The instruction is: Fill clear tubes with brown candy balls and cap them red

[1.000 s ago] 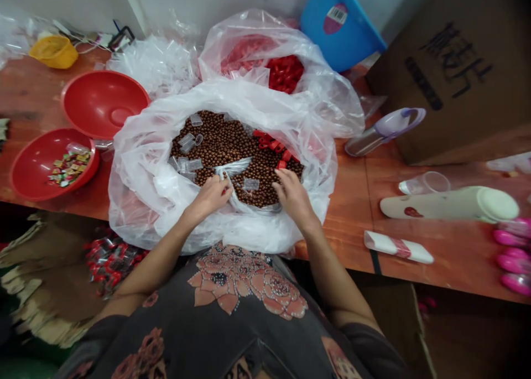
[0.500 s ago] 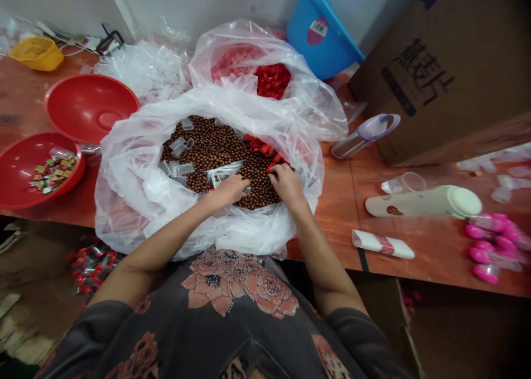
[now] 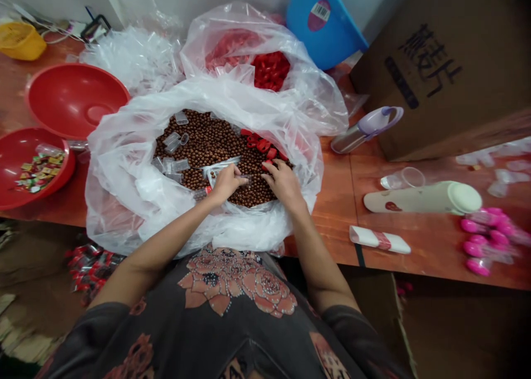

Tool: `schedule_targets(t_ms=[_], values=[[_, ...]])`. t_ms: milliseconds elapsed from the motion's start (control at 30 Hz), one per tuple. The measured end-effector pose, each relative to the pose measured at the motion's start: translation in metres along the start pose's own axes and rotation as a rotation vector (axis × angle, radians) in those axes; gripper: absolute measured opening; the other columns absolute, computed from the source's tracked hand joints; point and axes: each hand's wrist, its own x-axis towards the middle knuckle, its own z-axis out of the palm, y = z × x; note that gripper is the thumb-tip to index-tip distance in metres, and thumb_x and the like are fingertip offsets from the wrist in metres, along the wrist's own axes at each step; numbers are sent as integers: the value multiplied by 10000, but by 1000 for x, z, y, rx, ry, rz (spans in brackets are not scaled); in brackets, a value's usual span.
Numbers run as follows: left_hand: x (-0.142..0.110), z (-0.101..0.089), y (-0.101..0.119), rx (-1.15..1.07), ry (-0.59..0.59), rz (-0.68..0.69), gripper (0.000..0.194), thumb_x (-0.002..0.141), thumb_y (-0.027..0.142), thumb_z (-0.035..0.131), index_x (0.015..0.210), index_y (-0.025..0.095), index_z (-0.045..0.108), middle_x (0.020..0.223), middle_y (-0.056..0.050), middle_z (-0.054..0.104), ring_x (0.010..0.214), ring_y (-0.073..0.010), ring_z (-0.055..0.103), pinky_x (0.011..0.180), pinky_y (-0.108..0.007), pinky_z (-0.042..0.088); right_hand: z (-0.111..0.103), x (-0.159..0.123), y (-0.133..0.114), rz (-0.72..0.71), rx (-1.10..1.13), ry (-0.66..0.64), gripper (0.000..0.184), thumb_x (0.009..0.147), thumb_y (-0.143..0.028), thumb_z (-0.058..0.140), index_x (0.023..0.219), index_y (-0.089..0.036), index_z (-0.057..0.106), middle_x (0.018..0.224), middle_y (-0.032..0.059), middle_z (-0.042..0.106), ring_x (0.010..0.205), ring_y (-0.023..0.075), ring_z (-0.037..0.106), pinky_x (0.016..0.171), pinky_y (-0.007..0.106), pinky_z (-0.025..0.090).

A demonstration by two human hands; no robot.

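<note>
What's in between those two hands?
Brown balls lie between the left hand and the right hand, with a clear tube right at the left hand. The head view shows it.

Dim, soft light; blurred, dark corners

Single head-worn view, facing forward and down, close above chest (image 3: 240,290), table (image 3: 336,202) beyond
</note>
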Motion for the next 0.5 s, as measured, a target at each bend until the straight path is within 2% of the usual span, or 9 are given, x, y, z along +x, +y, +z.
schedule_targets(t_ms=[133, 267, 367, 500], values=[[7, 23, 3, -163, -44, -119, 304, 599, 258, 843, 718, 182, 574, 602, 44, 551, 575, -128, 517, 603, -239, 396, 0, 3, 5, 72, 50, 42, 345, 940, -221, 434, 1200, -209, 661, 1189, 125, 643, 1037, 263, 634, 907, 435, 519], [10, 41, 10, -401, -162, -222, 358, 575, 211, 864, 780, 170, 573, 601, 35, 604, 558, -130, 565, 567, -235, 434, -2, 6, 9, 127, 103, 35, 446, 942, -173, 342, 1304, -204, 601, 1266, 111, 649, 1099, 255, 625, 947, 425, 508], [8, 48, 16, -565, -276, -277, 354, 597, 109, 829, 844, 141, 577, 632, 9, 652, 584, -143, 611, 578, -252, 481, -3, 9, 13, 147, 156, -3, 481, 942, -172, 322, 1347, -205, 580, 1270, 106, 655, 1118, 242, 627, 966, 404, 503], [4, 48, 21, -664, -361, -341, 326, 600, -17, 772, 854, 104, 608, 628, 22, 632, 551, -108, 602, 614, -255, 509, 0, 17, 24, 153, 261, -21, 505, 911, -144, 325, 1323, -208, 610, 1233, 93, 671, 1099, 215, 638, 974, 378, 498]])
